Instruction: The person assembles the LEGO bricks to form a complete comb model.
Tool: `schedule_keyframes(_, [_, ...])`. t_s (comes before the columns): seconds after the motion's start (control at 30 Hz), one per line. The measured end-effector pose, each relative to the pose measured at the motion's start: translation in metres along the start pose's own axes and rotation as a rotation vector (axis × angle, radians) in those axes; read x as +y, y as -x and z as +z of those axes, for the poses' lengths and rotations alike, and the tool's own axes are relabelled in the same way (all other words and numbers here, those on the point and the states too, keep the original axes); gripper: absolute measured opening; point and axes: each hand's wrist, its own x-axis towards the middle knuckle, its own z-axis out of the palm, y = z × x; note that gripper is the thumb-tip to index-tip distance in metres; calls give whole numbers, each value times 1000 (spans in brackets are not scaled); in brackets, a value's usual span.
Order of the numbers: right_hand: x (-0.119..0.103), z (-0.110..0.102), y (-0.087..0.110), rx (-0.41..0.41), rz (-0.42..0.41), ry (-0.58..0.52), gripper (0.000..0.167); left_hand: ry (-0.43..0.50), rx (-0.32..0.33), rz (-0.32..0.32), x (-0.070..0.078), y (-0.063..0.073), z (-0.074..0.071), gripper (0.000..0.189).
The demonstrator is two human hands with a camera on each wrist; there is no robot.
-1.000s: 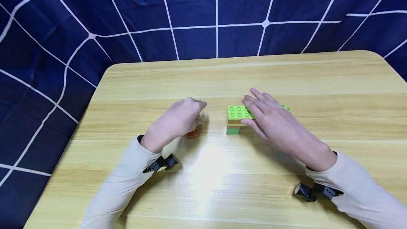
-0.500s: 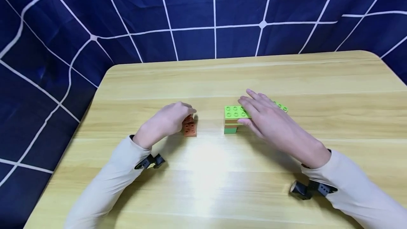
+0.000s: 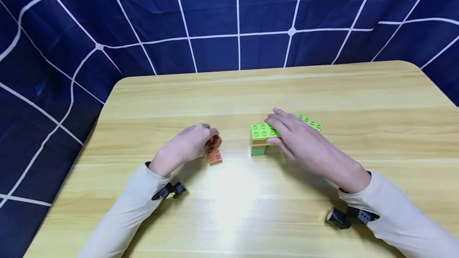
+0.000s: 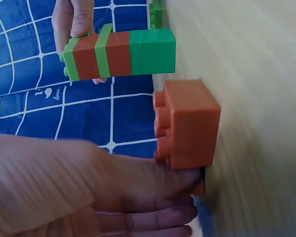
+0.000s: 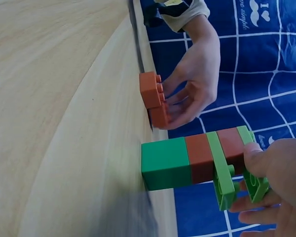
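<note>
My left hand pinches an orange-brown toy building brick just behind a second brick of that colour, which sits on the table. In the left wrist view this nearer brick shows its studs, while thumb and fingers largely hide the held one. My right hand lies across a brick stack, thumb at the near side of its lime top and fingers reaching over the far side. From the bottom, the stack runs green, brown, lime, brown, lime. The hand hides its middle.
Lime studded bricks show beyond the right hand. The light wood table ends at a dark blue cloth with white grid lines behind and to the left. Black wrist cameras hang under both sleeves.
My left hand has moved a little left and nearer; the second brown brick, mostly covered earlier, now shows and the held one sits tilted behind it. My right hand stays on the stack.
</note>
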Motion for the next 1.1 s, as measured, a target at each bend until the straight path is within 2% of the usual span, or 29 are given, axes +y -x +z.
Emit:
schedule_keyframes(0.07, [0,0,0,7,1,-3,48,-8,18,2,0,1,-1,10])
schedule_keyframes(0.17, [0,0,0,13,1,-7,48,3,49,7,0,2,-3,16])
schedule_keyframes(0.47, [0,1,4,24,3,3,50,18,143,77,4,-1,-4,17])
schedule_keyframes(0.83, [-1,0,2,21,-1,-1,52,79,223,144,12,3,-10,19])
schedule_keyframes(1.1, [-1,0,3,13,5,-9,53,206,286,214,28,6,-15,30])
